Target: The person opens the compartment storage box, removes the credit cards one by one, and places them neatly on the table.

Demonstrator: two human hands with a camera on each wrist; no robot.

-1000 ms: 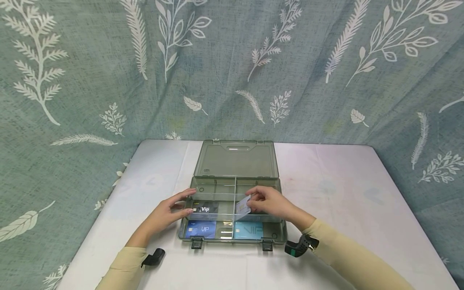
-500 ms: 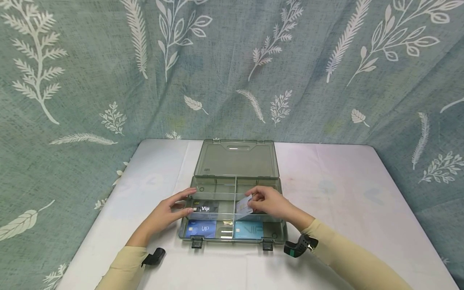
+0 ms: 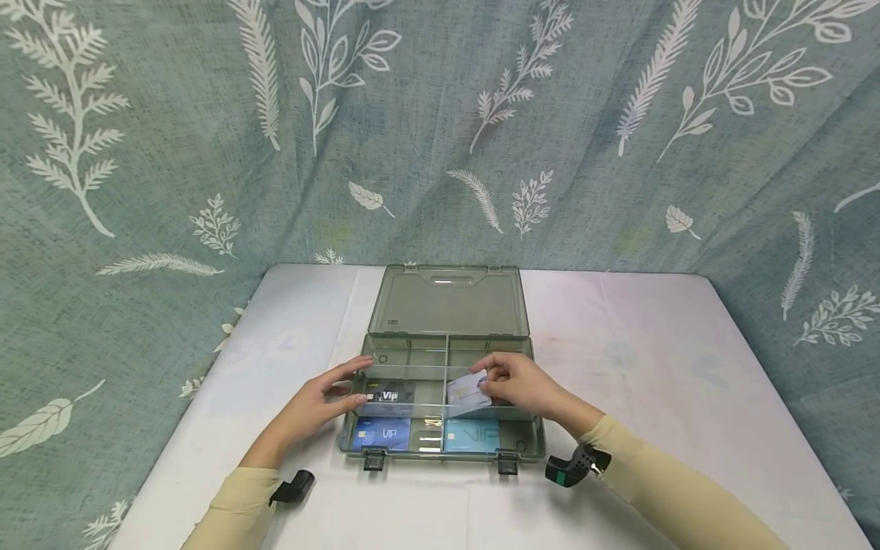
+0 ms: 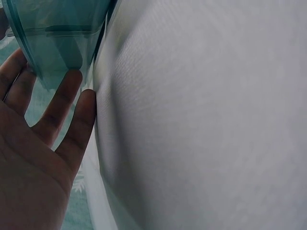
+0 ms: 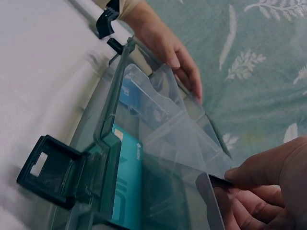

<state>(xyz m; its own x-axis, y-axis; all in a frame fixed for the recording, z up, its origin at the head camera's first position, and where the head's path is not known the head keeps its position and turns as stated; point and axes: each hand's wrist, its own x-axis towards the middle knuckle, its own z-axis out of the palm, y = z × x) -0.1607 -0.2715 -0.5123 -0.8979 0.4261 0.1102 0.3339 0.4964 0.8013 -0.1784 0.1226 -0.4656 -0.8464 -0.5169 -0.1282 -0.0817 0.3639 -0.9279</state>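
A smoky clear plastic divided box (image 3: 440,457) lies on the table with its lid (image 3: 450,305) folded back. Between thumb and fingers my right hand (image 3: 520,386) pinches a pale card (image 3: 467,392), tilted in the middle right compartment. My left hand (image 3: 318,406) rests along the box's left side, fingers nearly straight against the outer wall (image 4: 62,38) in the left wrist view. A black "Vip" card (image 3: 389,396) is in the middle left compartment. In the front row lie a blue VIP card (image 3: 381,434) on the left and a teal card (image 3: 472,436) on the right.
Clear dividers (image 3: 446,353) split the box into several compartments. Two dark latches (image 3: 373,460) hang open at its front edge. The table has a white cloth (image 3: 632,367), with a leaf-patterned green curtain (image 3: 426,153) behind it. Black straps (image 3: 576,464) with devices sit on both wrists.
The right hand has shifted slightly to the right, and the pale card has turned so that more of its face shows. My left hand has stayed in place.
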